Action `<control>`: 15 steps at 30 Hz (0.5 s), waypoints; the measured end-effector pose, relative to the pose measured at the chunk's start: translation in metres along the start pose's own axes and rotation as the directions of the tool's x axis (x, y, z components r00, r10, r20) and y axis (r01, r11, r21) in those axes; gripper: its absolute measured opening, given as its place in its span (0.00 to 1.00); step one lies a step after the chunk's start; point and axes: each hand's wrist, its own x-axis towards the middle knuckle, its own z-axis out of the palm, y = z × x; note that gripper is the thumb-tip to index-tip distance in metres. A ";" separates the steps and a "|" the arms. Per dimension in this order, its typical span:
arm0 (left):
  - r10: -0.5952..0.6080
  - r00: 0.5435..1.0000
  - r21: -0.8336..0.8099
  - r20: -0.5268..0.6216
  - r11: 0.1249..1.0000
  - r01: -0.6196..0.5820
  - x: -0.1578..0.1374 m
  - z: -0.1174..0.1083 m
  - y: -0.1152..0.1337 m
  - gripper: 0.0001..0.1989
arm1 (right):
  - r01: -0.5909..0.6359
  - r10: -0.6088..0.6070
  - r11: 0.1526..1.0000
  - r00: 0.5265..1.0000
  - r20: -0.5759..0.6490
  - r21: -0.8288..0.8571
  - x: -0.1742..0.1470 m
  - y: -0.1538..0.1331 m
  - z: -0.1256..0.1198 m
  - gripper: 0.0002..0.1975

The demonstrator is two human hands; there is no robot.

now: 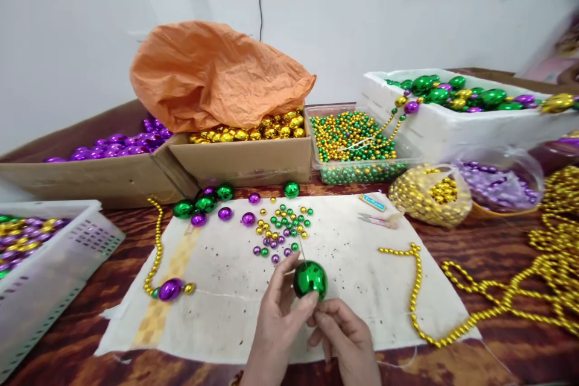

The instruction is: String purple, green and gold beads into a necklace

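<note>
Left hand (280, 307): clamped on the green ball (311, 280), above the white cloth (217, 325).
Right hand (346, 335): fingertips pinched together beneath it, contents hidden.
Needle (303, 249): might prick skin if the slick ball turns.

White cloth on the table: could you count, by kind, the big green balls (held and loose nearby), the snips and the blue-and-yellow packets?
Big green ball in the left hand: 1
Loose big green balls: 4
Snips: 1
Blue-and-yellow packet: 1
Total: 7
</note>
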 end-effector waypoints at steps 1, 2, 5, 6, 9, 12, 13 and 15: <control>0.007 0.999 0.026 0.032 1.000 -0.008 0.001 -0.002 -0.005 0.30 | 0.011 -0.011 1.000 1.000 -0.006 -0.003 0.002 0.000 -0.002 0.17; 0.020 0.998 0.055 0.061 0.998 -0.024 0.003 -0.004 -0.008 0.31 | 0.013 -0.013 1.000 1.000 -0.013 -0.007 0.004 0.000 -0.004 0.17; 0.076 0.995 0.179 0.069 0.980 -0.087 0.016 -0.024 -0.007 0.27 | 0.010 -0.012 0.999 0.999 -0.038 -0.034 0.007 0.002 -0.010 0.17; 0.100 0.994 0.236 0.036 0.966 -0.106 0.023 -0.035 -0.003 0.24 | 0.012 -0.014 0.999 0.999 -0.040 -0.049 0.007 0.003 -0.012 0.17; 0.222 0.969 0.455 -0.108 0.878 -0.151 0.049 -0.074 0.004 0.17 | 0.011 -0.014 0.996 0.999 -0.030 -0.086 0.005 0.007 -0.017 0.17; 0.289 0.953 0.679 -0.091 0.718 -0.153 0.071 -0.107 -0.001 0.12 | 0.022 -0.024 0.995 0.999 -0.021 -0.099 0.001 0.010 -0.019 0.17; 0.293 0.955 0.728 -0.052 0.665 -0.165 0.076 -0.114 -0.005 0.12 | 0.027 -0.029 0.994 0.999 -0.020 -0.103 0.000 0.011 -0.019 0.16; 0.294 0.955 0.786 0.031 0.583 -0.206 0.082 -0.121 -0.014 0.13 | 0.030 -0.031 0.994 0.999 -0.012 -0.107 -0.001 0.012 -0.021 0.16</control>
